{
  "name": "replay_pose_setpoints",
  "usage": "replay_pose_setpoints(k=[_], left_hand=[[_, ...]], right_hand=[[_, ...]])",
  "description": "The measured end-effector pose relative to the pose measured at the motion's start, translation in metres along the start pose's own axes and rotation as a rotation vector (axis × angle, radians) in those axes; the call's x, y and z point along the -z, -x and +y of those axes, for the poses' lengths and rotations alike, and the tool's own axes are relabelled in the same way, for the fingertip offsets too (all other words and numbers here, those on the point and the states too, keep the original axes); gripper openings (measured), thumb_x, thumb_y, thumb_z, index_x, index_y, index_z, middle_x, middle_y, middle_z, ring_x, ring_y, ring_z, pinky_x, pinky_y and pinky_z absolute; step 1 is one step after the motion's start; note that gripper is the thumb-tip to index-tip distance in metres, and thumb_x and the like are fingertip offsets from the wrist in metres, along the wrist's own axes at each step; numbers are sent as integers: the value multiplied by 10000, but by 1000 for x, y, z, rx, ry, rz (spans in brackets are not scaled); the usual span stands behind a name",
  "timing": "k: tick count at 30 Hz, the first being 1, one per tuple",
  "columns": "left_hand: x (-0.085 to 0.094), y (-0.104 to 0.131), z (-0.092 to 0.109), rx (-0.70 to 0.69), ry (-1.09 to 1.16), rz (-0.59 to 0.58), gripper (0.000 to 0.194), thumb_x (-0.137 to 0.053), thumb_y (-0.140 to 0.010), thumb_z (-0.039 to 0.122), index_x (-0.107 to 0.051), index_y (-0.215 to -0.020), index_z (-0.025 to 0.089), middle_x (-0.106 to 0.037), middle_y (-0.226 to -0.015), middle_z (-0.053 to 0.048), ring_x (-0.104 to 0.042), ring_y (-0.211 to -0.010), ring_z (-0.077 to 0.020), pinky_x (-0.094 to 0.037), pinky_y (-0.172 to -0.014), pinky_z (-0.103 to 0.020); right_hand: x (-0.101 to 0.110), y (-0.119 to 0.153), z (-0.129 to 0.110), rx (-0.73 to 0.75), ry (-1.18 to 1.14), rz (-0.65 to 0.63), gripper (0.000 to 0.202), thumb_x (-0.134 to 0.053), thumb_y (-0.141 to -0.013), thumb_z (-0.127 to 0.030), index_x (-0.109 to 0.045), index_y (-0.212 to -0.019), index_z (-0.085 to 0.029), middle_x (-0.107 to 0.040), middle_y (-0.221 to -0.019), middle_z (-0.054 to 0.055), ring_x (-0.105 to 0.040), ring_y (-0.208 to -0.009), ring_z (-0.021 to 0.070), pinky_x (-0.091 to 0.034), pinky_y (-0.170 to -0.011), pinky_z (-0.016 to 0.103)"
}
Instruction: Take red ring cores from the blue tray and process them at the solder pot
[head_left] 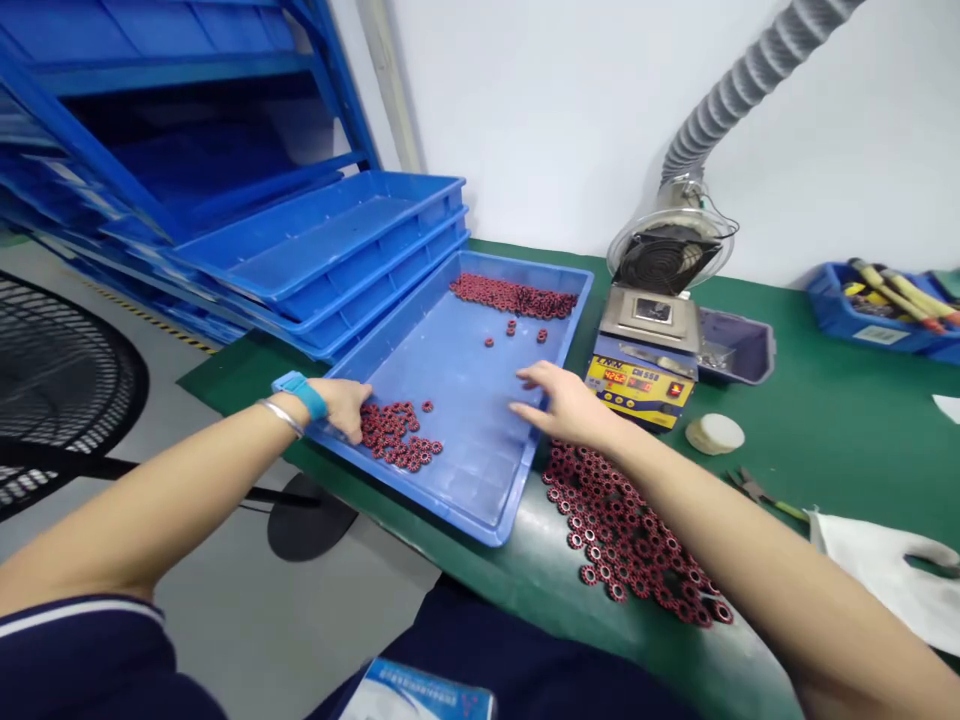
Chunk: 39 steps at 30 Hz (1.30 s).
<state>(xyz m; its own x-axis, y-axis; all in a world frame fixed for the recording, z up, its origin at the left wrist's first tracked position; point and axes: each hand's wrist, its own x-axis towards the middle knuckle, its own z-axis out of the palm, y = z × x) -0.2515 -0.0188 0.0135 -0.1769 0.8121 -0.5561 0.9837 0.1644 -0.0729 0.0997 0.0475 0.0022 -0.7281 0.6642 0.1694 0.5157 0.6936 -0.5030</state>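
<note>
Blue-strapped left hand: fingers lowered beside red rings in the near-left corner of the tray; whether it grips any, cannot tell. Right hand: thumb and fingers parted, nothing held, at the tray's right edge. Further rings: along the tray's far edge; on the worktop, right of the tray. Tray stack: along its left edge. Pliers: right of the worktop rings.

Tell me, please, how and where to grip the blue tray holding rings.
Likely by the raised rims of its long sides, from above: the blue tray is broad and shallow, with stacked blue trays crowding its far left. Keep it level, since loose red-and-black rings lie inside.
</note>
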Motion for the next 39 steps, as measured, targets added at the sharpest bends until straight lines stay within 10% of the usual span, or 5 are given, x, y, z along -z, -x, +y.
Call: replay_pose_setpoints(k=[9, 14, 19, 25, 39], left_hand=[[3, 10, -9, 14, 9, -135, 975, -773, -420, 456, -555, -1274, 39, -660, -1220, -232, -653, -1074, -354, -543, -853, -318], [-9, 8, -27, -74, 121, -157, 913, -750, -483, 525, -507, -1235, 66, -711, -1039, -156, -683, -924, -315, -534, -735, -308], [-20, 2, -22, -114, 195, -101, 948, -803, -410, 562, -474, -1191, 138, -693, -1050, -137, -673, -942, -315, -508, -723, -307], [-26, 9, 8, -105, 196, -53, 951, -830, -383, 539, -427, -1165, 175, -665, -1130, -154, -656, -1008, -324, -494, -765, -324], [-27, -32, 29, -209, 464, 112, 922, -881, -379, 477, -475, -1148, 170, -679, -1079, -97, -656, -997, -296, -504, -794, -331]], right_hand=[[-52, -142, 2, -330, 262, -222, 668, -630, -855, -374, -402, -1422, -103, -404, -1433, 234, -483, -1309, 340, -438, -1039, 421], [-59, -125, -11, -169, 285, -377, 507, -686, -811, -362, -583, -1261, -152, -497, -1340, 168, -588, -1185, 288, -465, -1015, 354], [-68, -84, -55, -65, 218, -570, 1126, -901, -468, -521, -415, -1408, -137, -462, -1339, 197, -659, -1062, 329, -519, -958, 387], [-94, -60, -97, -265, 130, -592, 1328, -933, -456, -384, -172, -1513, -129, -381, -1383, 260, -638, -1121, 373, -508, -981, 428], [-103, -94, -70, -309, 17, -381, 1086, -901, -503, -400, -366, -1403, -116, -511, -1264, 183, -536, -1221, 317, -474, -1014, 425]])
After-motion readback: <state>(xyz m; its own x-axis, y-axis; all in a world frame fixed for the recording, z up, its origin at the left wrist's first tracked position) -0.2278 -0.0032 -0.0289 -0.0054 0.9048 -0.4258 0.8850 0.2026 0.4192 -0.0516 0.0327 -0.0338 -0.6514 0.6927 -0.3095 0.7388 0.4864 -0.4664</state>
